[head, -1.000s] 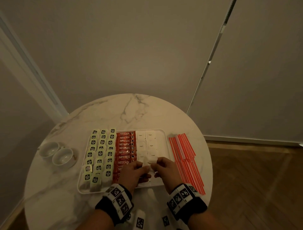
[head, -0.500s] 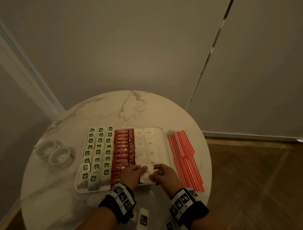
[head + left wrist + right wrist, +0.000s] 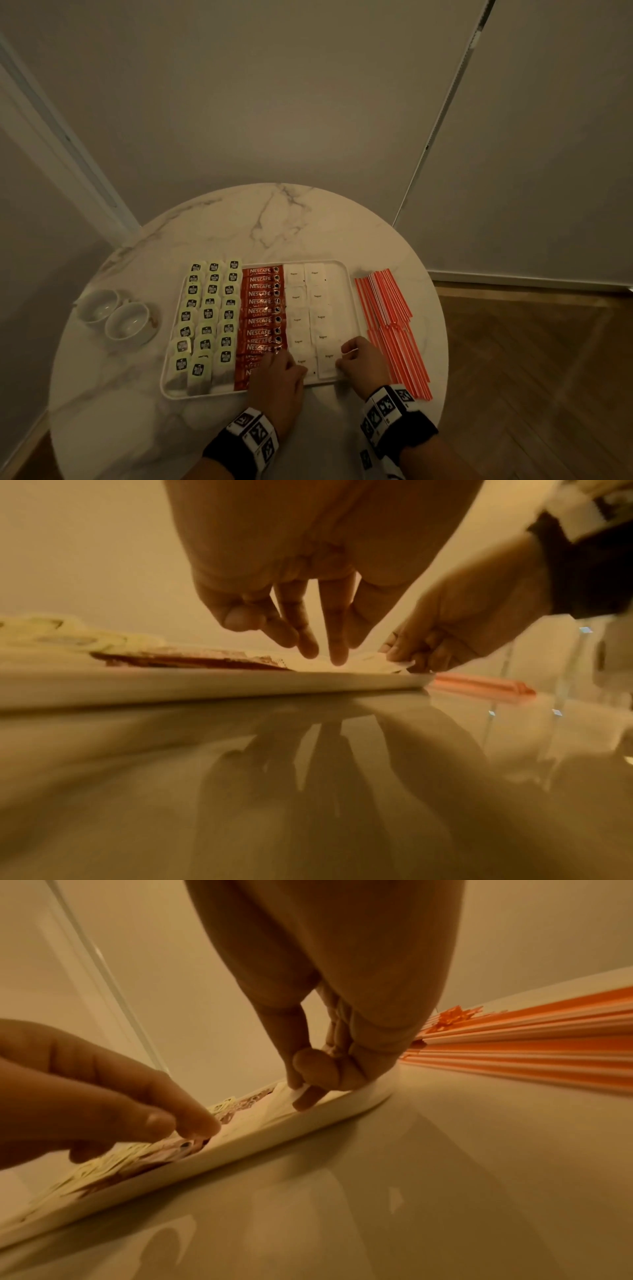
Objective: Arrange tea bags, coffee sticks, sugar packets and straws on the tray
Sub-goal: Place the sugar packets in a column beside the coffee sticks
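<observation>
A white paper packet printed "Sugar" (image 3: 328, 362) is pinched at its right edge by the right hand (image 3: 359, 364) in the near right corner of the white rectangular tray (image 3: 339, 274), long axis running away from the person. The left hand (image 3: 278, 371), fingers extended, holds nothing and is rested just left of it. "NESCAFE CLASSIC" is read on the red coffee sticks (image 3: 262, 308). The orange straws (image 3: 390, 325) are laid on the marble surface (image 3: 274, 219), right of the tray.
</observation>
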`<state>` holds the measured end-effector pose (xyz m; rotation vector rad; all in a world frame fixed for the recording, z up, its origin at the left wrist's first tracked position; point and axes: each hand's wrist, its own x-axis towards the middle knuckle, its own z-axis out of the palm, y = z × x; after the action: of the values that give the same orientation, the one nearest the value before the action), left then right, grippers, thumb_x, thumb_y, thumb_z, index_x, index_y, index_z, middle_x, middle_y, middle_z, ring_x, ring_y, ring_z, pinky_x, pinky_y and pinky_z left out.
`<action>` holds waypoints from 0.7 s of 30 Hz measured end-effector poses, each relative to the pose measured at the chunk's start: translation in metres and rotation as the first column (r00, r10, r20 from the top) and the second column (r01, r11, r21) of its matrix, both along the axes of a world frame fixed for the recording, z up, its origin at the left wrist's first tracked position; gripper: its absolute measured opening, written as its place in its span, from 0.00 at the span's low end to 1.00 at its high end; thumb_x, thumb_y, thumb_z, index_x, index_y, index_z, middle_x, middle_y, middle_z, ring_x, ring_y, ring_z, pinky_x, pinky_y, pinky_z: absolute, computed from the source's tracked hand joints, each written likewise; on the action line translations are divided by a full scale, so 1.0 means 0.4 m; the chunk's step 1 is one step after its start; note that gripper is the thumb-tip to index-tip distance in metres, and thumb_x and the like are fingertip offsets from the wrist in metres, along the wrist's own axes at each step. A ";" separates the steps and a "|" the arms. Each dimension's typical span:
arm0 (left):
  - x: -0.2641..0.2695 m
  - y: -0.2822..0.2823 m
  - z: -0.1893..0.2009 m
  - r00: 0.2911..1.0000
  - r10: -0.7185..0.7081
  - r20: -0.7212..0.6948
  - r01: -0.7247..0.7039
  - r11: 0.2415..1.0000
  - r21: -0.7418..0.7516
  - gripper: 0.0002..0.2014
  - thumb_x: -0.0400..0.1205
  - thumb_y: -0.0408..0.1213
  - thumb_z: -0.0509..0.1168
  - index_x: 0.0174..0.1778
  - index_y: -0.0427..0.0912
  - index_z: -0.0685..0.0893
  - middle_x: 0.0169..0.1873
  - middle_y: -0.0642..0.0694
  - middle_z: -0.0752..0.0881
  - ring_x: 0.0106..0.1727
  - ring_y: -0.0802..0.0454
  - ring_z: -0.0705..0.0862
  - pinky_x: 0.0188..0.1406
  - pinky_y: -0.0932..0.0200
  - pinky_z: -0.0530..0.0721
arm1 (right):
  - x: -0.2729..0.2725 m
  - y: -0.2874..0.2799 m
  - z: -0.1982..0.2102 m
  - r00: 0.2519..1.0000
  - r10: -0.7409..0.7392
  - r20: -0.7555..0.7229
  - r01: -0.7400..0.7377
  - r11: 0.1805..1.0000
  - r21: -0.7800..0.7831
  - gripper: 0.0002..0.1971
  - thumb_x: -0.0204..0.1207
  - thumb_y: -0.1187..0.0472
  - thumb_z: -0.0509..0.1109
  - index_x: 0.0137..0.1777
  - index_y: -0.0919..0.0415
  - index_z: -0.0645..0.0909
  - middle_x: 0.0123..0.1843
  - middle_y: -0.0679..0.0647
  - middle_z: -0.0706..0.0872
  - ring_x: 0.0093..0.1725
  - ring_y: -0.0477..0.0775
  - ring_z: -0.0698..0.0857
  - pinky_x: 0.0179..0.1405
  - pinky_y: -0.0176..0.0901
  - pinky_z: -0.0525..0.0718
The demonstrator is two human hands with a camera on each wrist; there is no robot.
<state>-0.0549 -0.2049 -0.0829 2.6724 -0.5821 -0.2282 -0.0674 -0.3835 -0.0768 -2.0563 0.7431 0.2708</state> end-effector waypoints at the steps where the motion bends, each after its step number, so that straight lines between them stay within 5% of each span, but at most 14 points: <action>1: -0.003 0.004 -0.001 0.999 -0.027 0.024 0.026 0.998 0.053 0.09 0.79 0.47 0.67 0.53 0.56 0.87 0.50 0.56 0.80 0.53 0.54 0.76 0.51 0.58 0.76 | 0.001 0.001 -0.003 1.000 0.007 -0.006 -0.007 1.000 -0.011 0.09 0.75 0.65 0.73 0.51 0.55 0.79 0.44 0.48 0.83 0.43 0.44 0.82 0.40 0.32 0.81; 3: -0.006 0.014 0.004 0.998 -0.054 0.032 0.049 0.989 0.142 0.10 0.74 0.49 0.71 0.51 0.59 0.87 0.51 0.58 0.80 0.54 0.53 0.77 0.52 0.54 0.78 | 0.003 0.004 -0.007 0.999 0.030 -0.017 -0.031 0.999 -0.038 0.08 0.75 0.65 0.72 0.52 0.55 0.79 0.45 0.48 0.83 0.43 0.44 0.81 0.41 0.32 0.79; 7: -0.008 0.021 0.004 0.997 -0.056 0.045 0.045 0.977 0.209 0.15 0.57 0.50 0.81 0.37 0.63 0.88 0.40 0.62 0.83 0.42 0.56 0.81 0.35 0.58 0.81 | 0.007 0.013 -0.007 0.998 0.060 -0.031 -0.064 0.990 -0.124 0.07 0.74 0.64 0.72 0.51 0.56 0.79 0.46 0.49 0.83 0.46 0.47 0.81 0.44 0.33 0.78; 11: -0.008 0.025 -0.006 0.995 -0.060 0.084 0.046 0.986 0.159 0.11 0.65 0.47 0.77 0.42 0.61 0.88 0.44 0.60 0.84 0.47 0.53 0.81 0.41 0.55 0.80 | 0.012 0.021 -0.002 0.993 0.107 -0.057 -0.115 0.978 -0.174 0.07 0.73 0.65 0.71 0.50 0.60 0.80 0.47 0.52 0.84 0.45 0.49 0.81 0.45 0.36 0.79; 17: -0.003 0.021 -0.007 0.997 -0.071 0.026 0.067 0.989 0.130 0.11 0.74 0.44 0.70 0.51 0.58 0.87 0.52 0.58 0.83 0.55 0.52 0.79 0.51 0.52 0.78 | 0.018 0.022 0.010 0.978 0.187 -0.090 -0.203 0.954 -0.219 0.07 0.75 0.65 0.69 0.52 0.60 0.80 0.45 0.49 0.80 0.43 0.47 0.77 0.33 0.26 0.69; 21: -0.005 0.027 -0.007 0.997 -0.074 -0.013 0.075 0.992 0.099 0.11 0.73 0.43 0.71 0.51 0.58 0.87 0.51 0.57 0.83 0.53 0.52 0.80 0.48 0.54 0.79 | 0.018 0.025 0.014 0.975 0.201 -0.095 -0.218 0.950 -0.225 0.06 0.75 0.65 0.69 0.51 0.60 0.80 0.45 0.49 0.81 0.43 0.47 0.77 0.33 0.26 0.70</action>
<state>-0.0570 -0.1940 -0.0859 2.7459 -0.6851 -0.2970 -0.0602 -0.3735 -0.0711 -2.3658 0.6218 0.3942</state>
